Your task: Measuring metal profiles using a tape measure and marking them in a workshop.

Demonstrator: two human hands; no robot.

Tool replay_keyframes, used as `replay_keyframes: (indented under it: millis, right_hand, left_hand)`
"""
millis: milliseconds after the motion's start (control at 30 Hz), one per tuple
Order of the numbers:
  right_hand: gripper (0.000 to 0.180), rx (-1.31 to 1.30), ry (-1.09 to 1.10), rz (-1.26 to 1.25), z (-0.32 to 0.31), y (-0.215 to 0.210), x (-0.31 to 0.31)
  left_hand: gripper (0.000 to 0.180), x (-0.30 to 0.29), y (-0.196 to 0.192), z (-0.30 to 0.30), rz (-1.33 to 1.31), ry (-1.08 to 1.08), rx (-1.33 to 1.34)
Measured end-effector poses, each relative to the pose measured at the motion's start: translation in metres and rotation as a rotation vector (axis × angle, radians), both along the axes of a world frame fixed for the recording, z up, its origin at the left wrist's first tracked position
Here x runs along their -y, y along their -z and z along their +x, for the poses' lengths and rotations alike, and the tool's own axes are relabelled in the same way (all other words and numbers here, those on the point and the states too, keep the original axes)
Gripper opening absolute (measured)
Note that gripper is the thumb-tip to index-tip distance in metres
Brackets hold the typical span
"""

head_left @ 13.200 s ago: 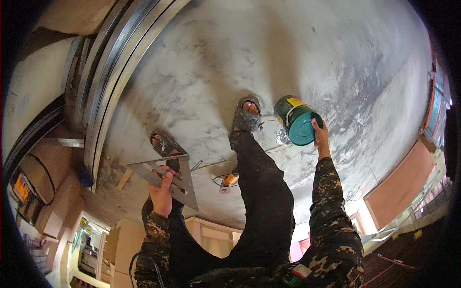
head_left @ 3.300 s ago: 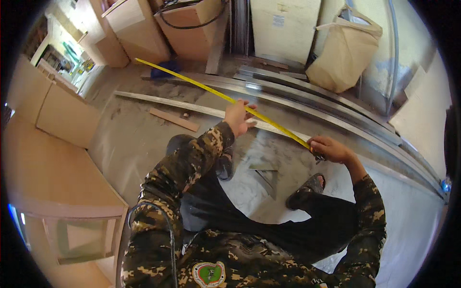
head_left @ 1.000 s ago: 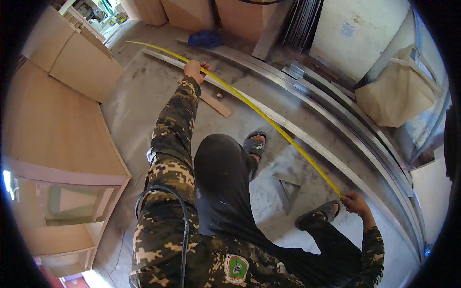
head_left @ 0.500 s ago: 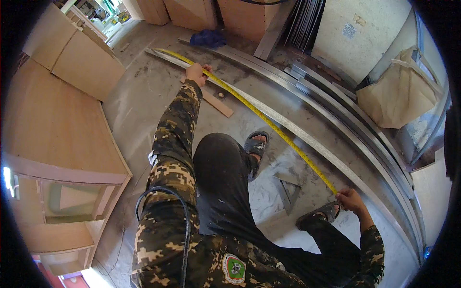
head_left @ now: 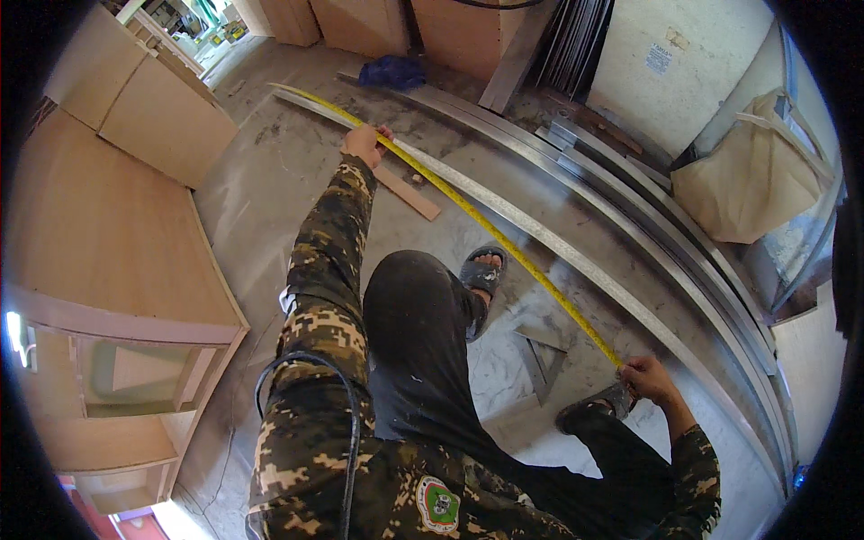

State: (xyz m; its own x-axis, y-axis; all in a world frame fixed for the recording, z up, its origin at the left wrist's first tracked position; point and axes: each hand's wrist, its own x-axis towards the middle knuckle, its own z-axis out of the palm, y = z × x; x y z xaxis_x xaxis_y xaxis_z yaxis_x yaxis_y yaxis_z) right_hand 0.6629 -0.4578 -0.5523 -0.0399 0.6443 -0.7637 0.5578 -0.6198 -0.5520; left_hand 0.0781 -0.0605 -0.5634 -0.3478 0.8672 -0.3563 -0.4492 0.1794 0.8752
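Note:
A yellow measuring tape stretches diagonally between my two hands. My left hand is closed round the tape, and a length of it runs on past that hand to the far left. At lower right my right hand pinches the tape's near part; whether a tape case sits in the palm is hidden. Beside the tape, a long silvery metal bar lies along the floor, looking curved in this view. My left hand is right over the bar's far part; I cannot tell if it touches the bar.
More long metal profiles lie beyond the bar. A flat wooden strip and a metal square rest on the floor near my feet. Wooden cabinets stand at left, a beige bag at right, a blue cloth at the back.
The tape has slid toward the far left, so its far end reaches a little further along and past the bar. My right hand has shifted slightly left with it.

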Motion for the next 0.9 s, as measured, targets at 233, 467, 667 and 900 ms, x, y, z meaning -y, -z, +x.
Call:
replay_keyframes:
  millis: [233, 467, 667, 900]
  right_hand:
    - [0.022, -0.012, 0.020, -0.020, -0.017, -0.002, -0.005]
    - [0.022, 0.047, 0.013, -0.049, -0.024, 0.001, -0.002]
    - [0.021, 0.072, -0.089, 0.012, -0.032, -0.009, -0.005]
    - [0.020, -0.033, -0.012, 0.025, -0.036, 0.002, -0.005]
  left_hand:
    - [0.013, 0.014, 0.010, 0.008, -0.068, -0.011, 0.035]
    - [0.014, 0.027, 0.017, 0.019, -0.111, -0.091, 0.011]
    - [0.016, 0.028, 0.010, 0.021, -0.092, -0.139, 0.005]
    - [0.014, 0.012, 0.043, -0.013, 0.068, 0.062, -0.810]
